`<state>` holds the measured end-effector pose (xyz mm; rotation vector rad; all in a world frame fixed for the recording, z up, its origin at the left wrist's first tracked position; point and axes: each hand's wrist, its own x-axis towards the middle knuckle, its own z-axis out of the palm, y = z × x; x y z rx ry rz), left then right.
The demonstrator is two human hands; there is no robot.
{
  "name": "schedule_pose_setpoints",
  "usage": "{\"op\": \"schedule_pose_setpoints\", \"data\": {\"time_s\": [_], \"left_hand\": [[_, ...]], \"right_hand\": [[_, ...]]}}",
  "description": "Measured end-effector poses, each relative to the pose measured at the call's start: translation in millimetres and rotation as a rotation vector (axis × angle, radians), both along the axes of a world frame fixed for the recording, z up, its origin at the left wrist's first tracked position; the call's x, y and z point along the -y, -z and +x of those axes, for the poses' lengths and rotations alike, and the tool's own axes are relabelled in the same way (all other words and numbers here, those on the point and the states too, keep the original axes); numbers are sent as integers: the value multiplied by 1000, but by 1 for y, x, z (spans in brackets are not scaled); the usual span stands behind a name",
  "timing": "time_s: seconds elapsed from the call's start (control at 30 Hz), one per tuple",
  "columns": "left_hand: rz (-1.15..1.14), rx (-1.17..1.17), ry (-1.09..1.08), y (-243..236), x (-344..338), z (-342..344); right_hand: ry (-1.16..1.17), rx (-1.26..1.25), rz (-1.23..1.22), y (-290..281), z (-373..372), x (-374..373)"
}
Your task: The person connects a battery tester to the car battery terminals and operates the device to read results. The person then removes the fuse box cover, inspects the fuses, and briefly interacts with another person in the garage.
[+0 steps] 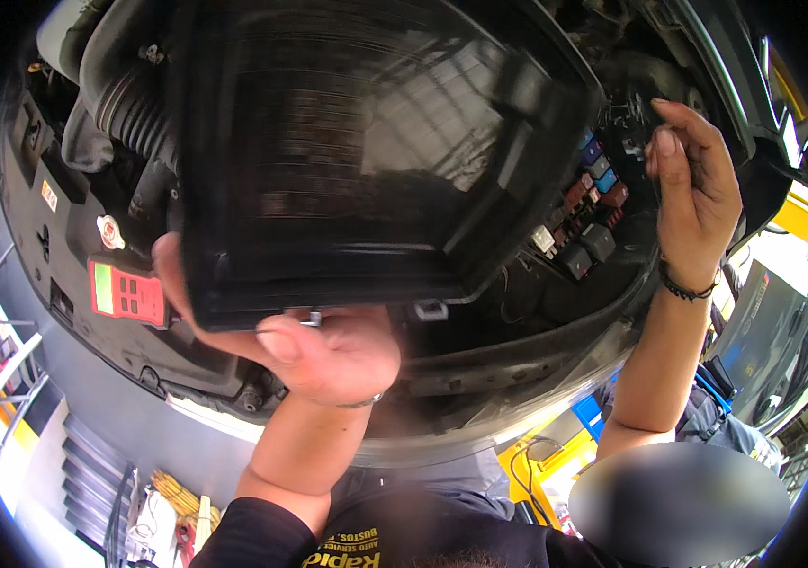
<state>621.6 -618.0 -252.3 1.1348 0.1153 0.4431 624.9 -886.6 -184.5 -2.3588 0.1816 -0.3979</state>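
Observation:
A large black plastic cover (pixel 328 256), shaped like a shallow tray, is raised over the engine bay. My left hand (pixel 338 355) grips its near left corner, thumb on the near edge and fingers behind. A pale latch (pixel 430 310) shows along that edge. Brownish stripes on the cover's face are blurred. To the right, my right hand (pixel 702 194) hangs above an uncovered fuse box (pixel 574 213), its fingers loosely bent and apart; I see nothing held. Coloured fuses and black relays (pixel 597 242) sit in the box. The cover hides the middle of the engine bay.
A red handheld tester (pixel 127 292) with a green screen lies on the left panel, near a round cap (pixel 110 232). A ribbed black hose (pixel 139 118) runs behind the cover. The car's front edge curves below my arms. A yellow lift part (pixel 537 464) stands lower right.

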Motion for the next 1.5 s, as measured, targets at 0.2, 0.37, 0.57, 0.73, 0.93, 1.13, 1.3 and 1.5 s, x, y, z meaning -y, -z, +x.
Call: {"op": "schedule_pose_setpoints", "data": {"time_s": [0.2, 0.37, 0.57, 0.73, 0.93, 1.13, 1.3, 1.5], "left_hand": [[-93, -7, 366, -8, 19, -9], [-286, 9, 593, -7, 17, -11], [-294, -70, 753, -8, 13, -12], [-311, -222, 809, -11, 15, -17], [-237, -59, 883, -3, 17, -16], [-239, -106, 876, -6, 18, -19], [-333, -188, 880, -9, 22, -18], [-362, -253, 898, -12, 21, -16]], "right_hand": [[-198, 329, 104, 5, 1, 11], [-253, 66, 262, 8, -12, 6], [-114, -12, 234, -1, -14, -3], [-64, 77, 336, -17, -17, -27], [35, -41, 645, -40, -9, -38], [78, -8, 443, -32, -12, -37], [-140, 101, 332, -11, -15, -8], [-205, 15, 339, -5, -13, 22]]}}
